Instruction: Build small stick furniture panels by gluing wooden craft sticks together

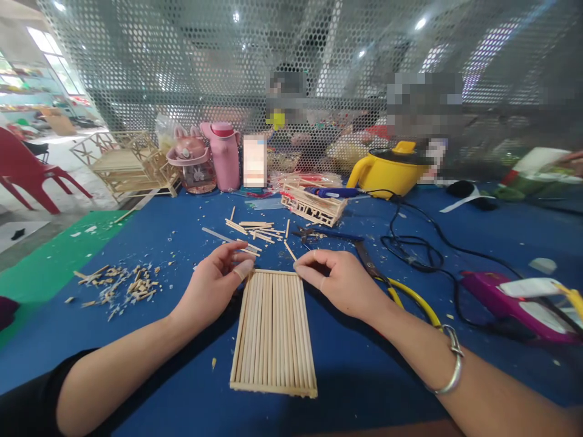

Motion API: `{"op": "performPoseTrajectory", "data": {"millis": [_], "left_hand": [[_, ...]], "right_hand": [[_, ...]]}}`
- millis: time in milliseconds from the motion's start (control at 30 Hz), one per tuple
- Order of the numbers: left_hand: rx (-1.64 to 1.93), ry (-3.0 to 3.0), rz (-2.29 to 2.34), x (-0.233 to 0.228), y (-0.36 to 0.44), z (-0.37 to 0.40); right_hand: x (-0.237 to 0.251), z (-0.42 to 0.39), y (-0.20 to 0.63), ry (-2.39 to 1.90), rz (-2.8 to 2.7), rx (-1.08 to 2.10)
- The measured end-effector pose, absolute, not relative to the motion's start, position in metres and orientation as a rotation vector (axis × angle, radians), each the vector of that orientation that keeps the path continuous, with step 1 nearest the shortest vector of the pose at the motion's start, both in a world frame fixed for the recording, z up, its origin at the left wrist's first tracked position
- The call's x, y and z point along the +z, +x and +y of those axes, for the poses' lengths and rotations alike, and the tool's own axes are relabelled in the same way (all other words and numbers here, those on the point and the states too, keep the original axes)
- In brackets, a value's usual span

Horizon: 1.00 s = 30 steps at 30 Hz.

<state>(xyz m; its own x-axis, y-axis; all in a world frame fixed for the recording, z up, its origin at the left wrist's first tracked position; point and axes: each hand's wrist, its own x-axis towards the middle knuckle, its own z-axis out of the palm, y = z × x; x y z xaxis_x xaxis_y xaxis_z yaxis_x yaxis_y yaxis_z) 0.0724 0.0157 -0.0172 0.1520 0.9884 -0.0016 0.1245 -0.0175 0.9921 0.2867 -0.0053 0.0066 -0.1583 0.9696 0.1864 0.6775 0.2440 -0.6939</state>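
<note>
A flat panel of thin round wooden sticks (272,334), laid side by side with a crosspiece at each end, is on the blue table before me. My left hand (221,273) has its thumb at the far left corner of the panel, fingers curled around that corner. At the far right corner, my right hand (330,276) pinches thumb and forefinger together on the edge. A short loose stick (289,250) touches or almost touches the right fingertips; I cannot tell which. Beyond the panel lie several cut sticks (257,229) and a translucent glue stick (216,234).
Pliers with yellow handles (364,258) lie right of the panel, near black cables (416,252) and a purple device (514,306). Wood scraps (141,284) are at left. Behind stand a pink bottle (226,158), phone (254,162), stick frame (314,206) and yellow pot (392,173).
</note>
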Motion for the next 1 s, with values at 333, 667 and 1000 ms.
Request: {"op": "performPoseTrajectory", "data": {"millis": [333, 667, 1000], "left_hand": [[0.844, 1.982, 1.532, 0.006, 0.024, -0.03], [0.369, 2.371, 1.414, 0.001, 0.026, -0.051], [0.419, 2.231, 1.181, 0.004, 0.027, 0.072]], "right_hand": [[-0.008, 0.0, 0.297, -1.383, -1.849, 0.921], [0.004, -0.004, 0.302, -1.38, -1.664, 1.363], [0.028, -0.017, 0.304, -1.458, -1.476, 1.864]]}}
